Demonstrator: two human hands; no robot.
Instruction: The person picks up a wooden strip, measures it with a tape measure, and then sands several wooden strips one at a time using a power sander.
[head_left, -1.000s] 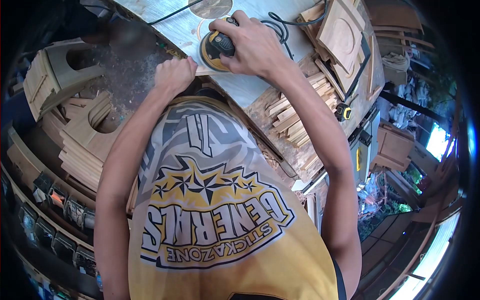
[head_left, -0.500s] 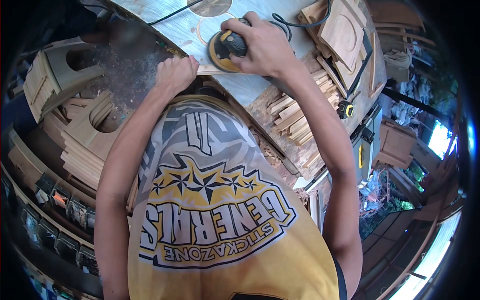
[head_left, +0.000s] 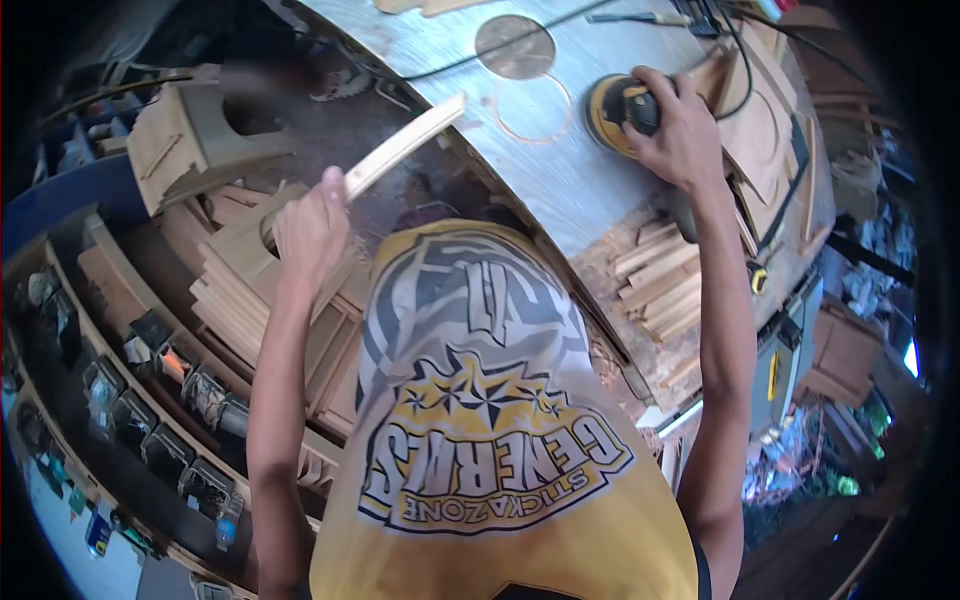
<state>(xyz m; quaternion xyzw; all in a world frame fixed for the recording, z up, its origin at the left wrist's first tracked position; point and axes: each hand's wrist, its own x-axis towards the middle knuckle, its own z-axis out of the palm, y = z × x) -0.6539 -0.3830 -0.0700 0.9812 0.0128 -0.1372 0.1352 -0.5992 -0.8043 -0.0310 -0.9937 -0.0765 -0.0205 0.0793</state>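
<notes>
A narrow wooden strip [head_left: 408, 143] is gripped at its lower end by my left hand [head_left: 312, 232], off the left side of the workbench [head_left: 560, 185]; its far tip reaches over the bench edge. My right hand [head_left: 682, 135] is wrapped round a yellow and black sander [head_left: 628, 112], which rests on the pale bench top to the right of a drawn ring. The strip and the sander are apart.
Stacked wooden strips [head_left: 660, 280] and panels with round cut-outs [head_left: 755, 140] lie on the bench's right side. A black cable [head_left: 470, 62] crosses the top. Curved wooden pieces [head_left: 235, 290] are piled at the left, above shelves of black bins [head_left: 160, 455].
My left hand has lifted the strip off the bench edge and swung it away to the left. The sander has come off the strip and sits farther right on the bench.
</notes>
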